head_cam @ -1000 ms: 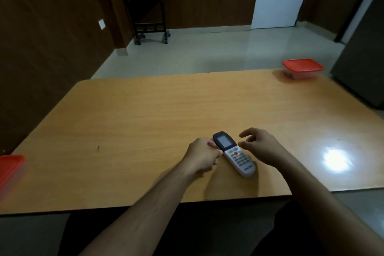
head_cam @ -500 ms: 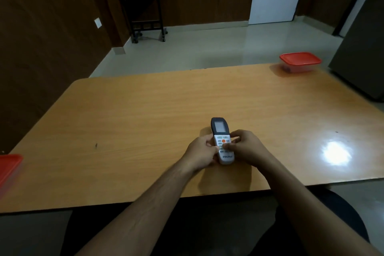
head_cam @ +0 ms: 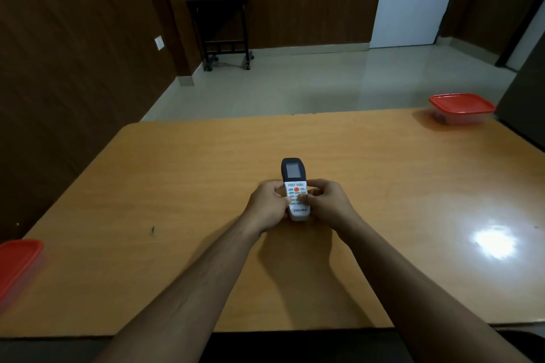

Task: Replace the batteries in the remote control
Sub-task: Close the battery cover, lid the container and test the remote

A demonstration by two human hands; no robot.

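On the one table (head_cam: 177, 186): one remote control (head_cam: 295, 186), two hands, and two red-lidded containers, at 2 o'clock (head_cam: 461, 107) and, blurred, probably the same kind, at 8 o'clock (head_cam: 17, 262).

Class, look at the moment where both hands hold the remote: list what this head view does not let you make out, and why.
- Battery cover: on the back of the remote, which faces away from the head camera.
- Small button labels: too small to read, partly under the left hand and right hand.
- Far container: contents dim under its red lid.
- Near container: cut off by the left edge.
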